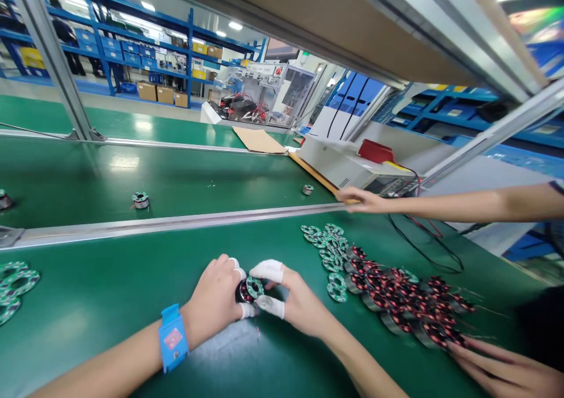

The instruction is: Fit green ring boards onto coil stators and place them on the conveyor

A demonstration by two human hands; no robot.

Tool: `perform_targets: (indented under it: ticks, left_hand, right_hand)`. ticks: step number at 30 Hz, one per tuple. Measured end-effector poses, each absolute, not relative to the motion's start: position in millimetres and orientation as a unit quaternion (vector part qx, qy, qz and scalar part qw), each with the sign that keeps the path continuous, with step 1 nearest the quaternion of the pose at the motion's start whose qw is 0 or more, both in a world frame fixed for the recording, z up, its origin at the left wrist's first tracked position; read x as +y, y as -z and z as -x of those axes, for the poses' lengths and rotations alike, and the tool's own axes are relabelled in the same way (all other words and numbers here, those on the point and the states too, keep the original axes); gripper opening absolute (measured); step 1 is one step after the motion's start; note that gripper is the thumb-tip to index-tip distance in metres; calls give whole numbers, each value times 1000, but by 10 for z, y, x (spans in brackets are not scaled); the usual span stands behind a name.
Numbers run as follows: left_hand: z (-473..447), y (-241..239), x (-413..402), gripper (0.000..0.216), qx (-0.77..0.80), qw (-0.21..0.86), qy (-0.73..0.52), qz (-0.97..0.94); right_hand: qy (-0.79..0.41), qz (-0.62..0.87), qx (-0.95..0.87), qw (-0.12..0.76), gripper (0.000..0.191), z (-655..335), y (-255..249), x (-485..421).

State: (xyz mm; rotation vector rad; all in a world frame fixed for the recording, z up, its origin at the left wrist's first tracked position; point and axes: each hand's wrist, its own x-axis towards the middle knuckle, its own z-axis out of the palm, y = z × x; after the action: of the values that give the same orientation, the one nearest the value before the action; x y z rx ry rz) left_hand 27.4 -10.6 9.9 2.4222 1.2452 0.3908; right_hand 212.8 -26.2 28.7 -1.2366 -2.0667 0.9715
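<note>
My left hand (220,295) and my right hand (293,298) meet over the green bench, both wearing white finger cots. Together they pinch a small round motor stator with red windings (243,294), and a green ring-shaped circuit board (254,286) sits against its face. A blue strap (173,339) wraps my left wrist. To the right lies a heap of similar wound stators (400,304), with a pile of green ring boards (328,245) just behind it.
Another person's arm reaches from the right to the conveyor rail (365,201), and another hand (502,371) rests by the heap. Single stators (141,199) ride the green conveyor. More ring boards (15,283) lie far left. A white tester (348,166) stands behind.
</note>
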Motion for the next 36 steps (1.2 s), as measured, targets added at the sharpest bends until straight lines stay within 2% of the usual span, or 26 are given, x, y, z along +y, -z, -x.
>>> perform_targets:
  ticks: [6, 10, 25, 31, 36]
  left_hand:
    - [-273, -64, -109, 25, 454, 195, -143, -858]
    - [-283, -58, -117, 21, 457, 190, -138, -858]
    - [-277, -28, -134, 23, 455, 187, -144, -858]
    - [-274, -24, -133, 27, 454, 193, -141, -858]
    - [-270, -41, -132, 22, 452, 195, -138, -860]
  right_hand:
    - [-216, 479, -823, 217, 32, -2087, -231, -368]
    - [-178, 480, -830, 221, 34, -2093, -153, -420]
    - [-135, 472, -835, 248, 32, -2095, -106, -434]
    - [-157, 445, -840, 268, 34, -2124, -63, -403]
    - [-158, 468, -831, 257, 30, -2097, -79, -418]
